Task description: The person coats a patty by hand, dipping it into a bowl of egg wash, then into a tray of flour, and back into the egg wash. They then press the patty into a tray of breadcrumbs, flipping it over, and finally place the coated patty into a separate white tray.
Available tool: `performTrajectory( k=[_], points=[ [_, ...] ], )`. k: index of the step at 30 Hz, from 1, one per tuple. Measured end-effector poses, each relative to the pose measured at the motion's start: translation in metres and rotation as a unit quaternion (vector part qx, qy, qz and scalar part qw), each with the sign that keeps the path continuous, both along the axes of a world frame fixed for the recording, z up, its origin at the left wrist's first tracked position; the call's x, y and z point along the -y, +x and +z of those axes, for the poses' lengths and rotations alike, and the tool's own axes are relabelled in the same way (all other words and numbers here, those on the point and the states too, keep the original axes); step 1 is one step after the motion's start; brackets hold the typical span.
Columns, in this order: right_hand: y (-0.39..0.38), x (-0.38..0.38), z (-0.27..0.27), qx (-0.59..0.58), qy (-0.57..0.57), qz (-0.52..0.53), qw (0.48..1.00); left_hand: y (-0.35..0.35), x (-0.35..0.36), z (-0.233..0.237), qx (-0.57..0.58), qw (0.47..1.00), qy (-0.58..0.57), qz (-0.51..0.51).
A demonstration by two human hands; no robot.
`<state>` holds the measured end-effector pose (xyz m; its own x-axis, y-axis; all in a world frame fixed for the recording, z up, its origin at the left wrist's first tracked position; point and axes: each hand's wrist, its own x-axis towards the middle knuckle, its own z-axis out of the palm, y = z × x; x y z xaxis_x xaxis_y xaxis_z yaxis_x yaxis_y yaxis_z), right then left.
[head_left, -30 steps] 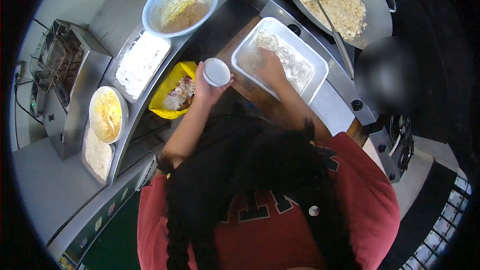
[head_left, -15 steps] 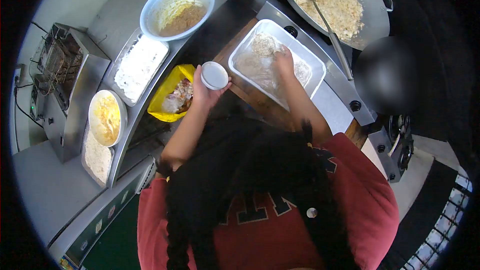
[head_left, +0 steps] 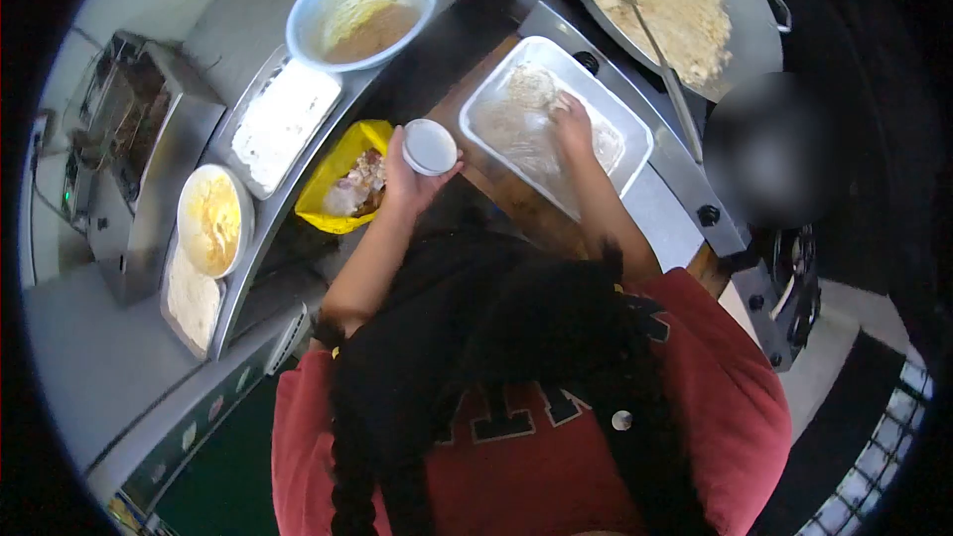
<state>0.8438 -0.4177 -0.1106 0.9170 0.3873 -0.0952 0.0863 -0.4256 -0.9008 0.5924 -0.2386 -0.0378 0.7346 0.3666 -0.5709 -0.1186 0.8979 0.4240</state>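
In the head view my left hand (head_left: 405,182) holds a small round white container (head_left: 430,147), its fingers around the lower side. My right hand (head_left: 571,127) is inside a white rectangular tray (head_left: 635,165), over a layer of pale, flour-like stuff (head_left: 531,89). Its fingers are bent together; whether they hold anything is too small to make out. Left of my left hand lies a yellow bag (head_left: 320,201), open at the top, with chopped pale and reddish pieces in it.
A wok (head_left: 747,15) of frying food with a ladle (head_left: 663,69) is at the upper right. A blue-white bowl (head_left: 295,32), a tray of white powder (head_left: 283,124), a bowl with yellow residue (head_left: 241,258) and another powder tray (head_left: 194,308) line the left counter.
The whole view has shifted slightly. My right hand has moved a little within the tray, and its fingers look more closed together. My left hand still holds the container.
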Motion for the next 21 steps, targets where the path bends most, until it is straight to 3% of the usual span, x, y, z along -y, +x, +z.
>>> performTrajectory(
  k=[2,4,6,8,11,14,15,16,18,21],
  points=[
    [-0.021,-0.003,0.045,-0.071,0.04,-0.05,0.995,-0.006,-0.002,-0.006,0.004,1.0,-0.007,0.017],
    [-0.011,-0.002,0.015,0.019,0.089,-0.057,0.994,-0.014,-0.004,0.006,-0.007,0.999,-0.022,0.042],
    [-0.004,0.002,0.015,0.068,0.045,-0.028,0.996,-0.033,-0.01,0.01,0.045,0.997,-0.048,0.045],
    [-0.019,-0.012,0.037,0.124,0.12,-0.005,0.985,-0.056,-0.018,0.023,0.084,0.994,-0.032,0.066],
    [-0.052,-0.041,0.087,0.01,0.144,0.057,0.988,-0.097,-0.031,0.042,0.151,0.986,-0.005,0.075],
    [-0.089,-0.09,0.116,0.055,0.214,0.133,0.966,-0.148,-0.04,0.059,0.213,0.972,0.017,0.102],
    [-0.103,-0.102,0.127,-0.039,0.217,0.164,0.962,-0.167,-0.041,0.067,0.16,0.976,0.037,0.145],
    [-0.118,-0.115,0.128,-0.039,0.219,0.175,0.959,-0.186,-0.042,0.074,0.106,0.975,0.055,0.186],
    [-0.15,-0.148,0.125,-0.149,0.282,0.213,0.924,-0.231,-0.048,0.083,0.056,0.961,0.116,0.243],
    [-0.204,-0.179,0.11,-0.221,0.27,0.234,0.907,-0.318,-0.068,0.087,-0.004,0.93,0.184,0.319]
  ],
)
